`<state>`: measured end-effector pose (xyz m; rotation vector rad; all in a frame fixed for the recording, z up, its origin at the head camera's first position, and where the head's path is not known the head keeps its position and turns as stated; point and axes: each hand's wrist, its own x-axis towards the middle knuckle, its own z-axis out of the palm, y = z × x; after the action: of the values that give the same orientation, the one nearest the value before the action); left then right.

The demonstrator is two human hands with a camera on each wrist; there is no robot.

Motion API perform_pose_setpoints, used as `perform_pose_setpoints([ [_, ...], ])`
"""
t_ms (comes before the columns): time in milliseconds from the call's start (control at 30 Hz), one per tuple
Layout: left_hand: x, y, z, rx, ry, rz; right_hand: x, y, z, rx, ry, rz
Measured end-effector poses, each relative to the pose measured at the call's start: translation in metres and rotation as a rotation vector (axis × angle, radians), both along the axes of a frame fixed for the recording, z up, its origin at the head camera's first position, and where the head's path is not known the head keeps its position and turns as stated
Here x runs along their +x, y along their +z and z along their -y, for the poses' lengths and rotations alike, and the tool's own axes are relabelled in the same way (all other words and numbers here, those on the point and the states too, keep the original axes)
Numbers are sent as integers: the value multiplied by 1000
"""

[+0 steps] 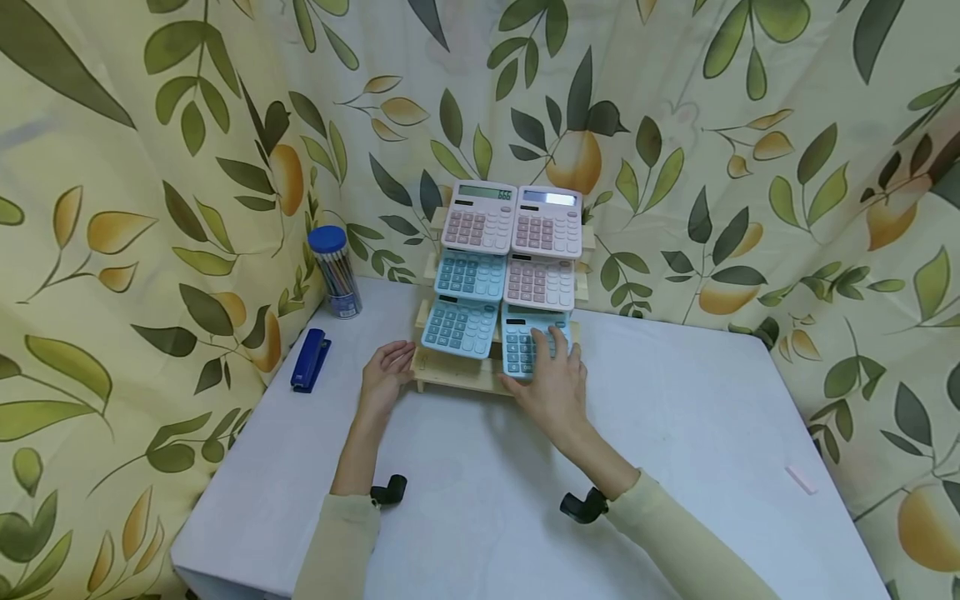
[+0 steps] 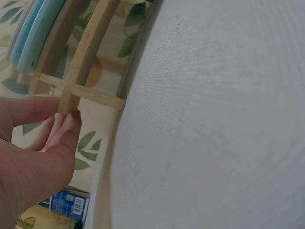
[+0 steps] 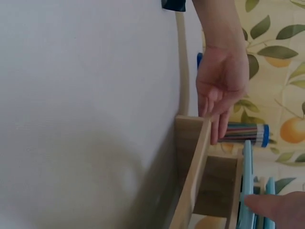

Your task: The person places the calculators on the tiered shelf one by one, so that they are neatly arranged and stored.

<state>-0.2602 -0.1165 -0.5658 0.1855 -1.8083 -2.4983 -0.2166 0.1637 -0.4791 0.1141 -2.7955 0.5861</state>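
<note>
In the head view, a tiered wooden rack (image 1: 450, 372) carries calculators in two columns. My left hand (image 1: 385, 379) pinches the left end of its lowest board (image 2: 76, 78) between thumb and fingers. My right hand (image 1: 557, 387) grips the lower right blue calculator (image 1: 517, 346), fingers over its face and thumb by its bottom edge; the palm side is hidden. To its left lies another blue calculator (image 1: 459, 327), and above that a third blue calculator (image 1: 470, 275). Pink calculators (image 1: 538, 283) fill the remaining places; the top left pink calculator (image 1: 480, 218) displays digits.
A blue stapler (image 1: 310, 360) lies on the white table (image 1: 660, 417), left of the rack. Behind it stands a blue-lidded jar (image 1: 335, 271) of pencils. A small pink strip (image 1: 801, 479) lies near the right edge. Leaf-patterned curtains (image 1: 637, 167) close off the back and sides.
</note>
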Motion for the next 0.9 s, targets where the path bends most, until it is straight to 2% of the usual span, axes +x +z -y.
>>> perform_pose_setpoints([
  [433,2,2,-1,-7,-3,1,-1,-3,1,5,53,-71],
  [900,0,-1,-1,0,1,3,-2,-4,7,-17,37,-98],
])
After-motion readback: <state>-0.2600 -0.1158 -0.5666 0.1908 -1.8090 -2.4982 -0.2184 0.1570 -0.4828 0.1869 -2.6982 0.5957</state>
